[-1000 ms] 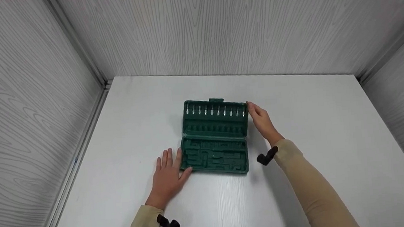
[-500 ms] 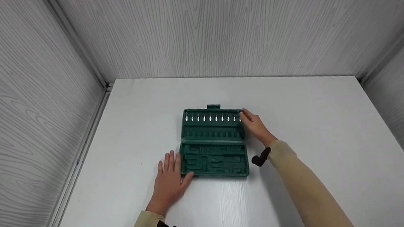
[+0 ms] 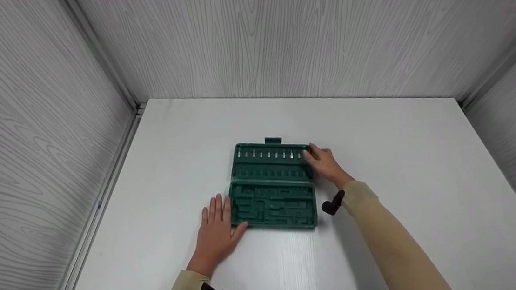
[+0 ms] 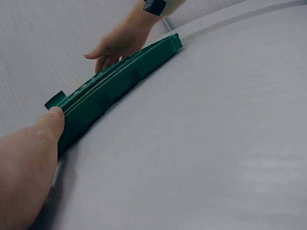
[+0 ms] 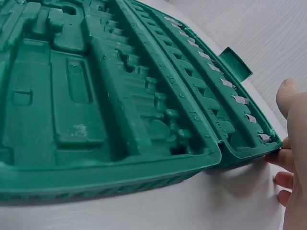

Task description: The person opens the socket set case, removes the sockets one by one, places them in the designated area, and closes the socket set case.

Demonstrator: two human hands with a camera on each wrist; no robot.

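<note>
An opened green plastic bit case point(image 3: 273, 204) lies on the white table, its two halves hinged flat. Metal screwdriver bits point(image 3: 268, 154) stand in a row in the far half, while the near half shows bare moulded slots. At the near left corner my left hand point(image 3: 214, 237) rests with straight fingers along the side and the thumb at the front edge. My right hand point(image 3: 327, 163) touches the far right corner. In the right wrist view, its thumb point(image 5: 286, 96) stands apart from the case and its fingertips meet the side wall.
The case's latch tab point(image 3: 273, 140) sticks out at the back. Wood-grain panels point(image 3: 276, 36) rise behind the white table point(image 3: 403, 151) and on both sides of it.
The far half of the case has come down flatter toward the table. My right hand has moved with it, slightly left and nearer. My left hand has stayed almost in place.
</note>
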